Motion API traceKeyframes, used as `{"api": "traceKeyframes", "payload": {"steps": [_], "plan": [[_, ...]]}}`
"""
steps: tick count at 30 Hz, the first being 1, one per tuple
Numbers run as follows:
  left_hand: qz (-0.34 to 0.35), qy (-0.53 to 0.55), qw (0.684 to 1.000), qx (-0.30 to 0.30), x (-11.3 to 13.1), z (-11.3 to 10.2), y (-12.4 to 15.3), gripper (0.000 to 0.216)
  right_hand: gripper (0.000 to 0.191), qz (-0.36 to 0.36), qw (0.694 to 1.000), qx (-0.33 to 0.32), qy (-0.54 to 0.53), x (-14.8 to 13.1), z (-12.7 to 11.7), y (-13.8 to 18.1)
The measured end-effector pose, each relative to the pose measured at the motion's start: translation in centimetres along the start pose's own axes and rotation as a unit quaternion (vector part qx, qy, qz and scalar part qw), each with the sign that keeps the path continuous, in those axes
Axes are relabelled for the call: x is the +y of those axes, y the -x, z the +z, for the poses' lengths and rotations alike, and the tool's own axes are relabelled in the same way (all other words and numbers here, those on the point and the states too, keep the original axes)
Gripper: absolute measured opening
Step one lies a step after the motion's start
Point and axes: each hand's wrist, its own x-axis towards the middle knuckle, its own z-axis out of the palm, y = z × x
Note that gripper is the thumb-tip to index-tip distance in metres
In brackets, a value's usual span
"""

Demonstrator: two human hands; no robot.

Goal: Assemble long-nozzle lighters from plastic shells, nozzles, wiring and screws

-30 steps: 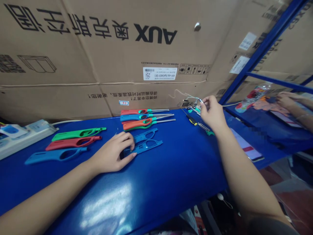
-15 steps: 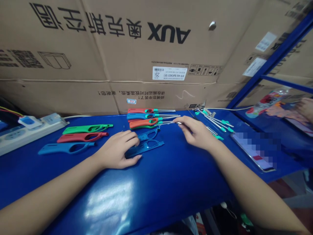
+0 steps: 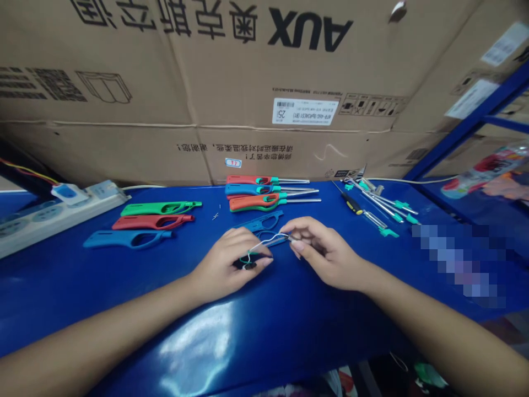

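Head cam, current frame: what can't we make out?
- Head view: thin white wire with a green end, pinched between left hand and right hand, too small to see what its ends join.
- Head view: nearer blue plastic handle shell, mostly covered by both hands.
- Head view: flat object on the blue table, right side, pixelated and unidentifiable.
- Head view: white power strip, cut off by the left edge.

Right hand (image 3: 320, 253) comes in from the rod pile (image 3: 382, 207) | meets left hand (image 3: 231, 264) | thin wire (image 3: 264, 242) now held between both
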Motion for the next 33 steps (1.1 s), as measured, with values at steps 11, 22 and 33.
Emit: {"api": "traceKeyframes", "payload": {"steps": [11, 22, 33], "plan": [[-0.066, 0.016, 0.989, 0.132, -1.0, -0.2, 0.2, 0.021, 0.018, 0.035, 0.999, 0.003, -0.025, 0.7, -1.5, -0.6], [-0.098, 0.212, 0.968, 0.097, -1.2, 0.5, 0.6, 0.021, 0.021, 0.010, 0.986, -0.031, 0.166, 1.0, -2.3, -0.6], [-0.086, 0.194, 0.977, 0.010, -1.2, -0.4, 0.8, 0.015, 0.023, -0.068, 0.938, -0.078, 0.332, 1.0, -2.0, -0.6]]}}
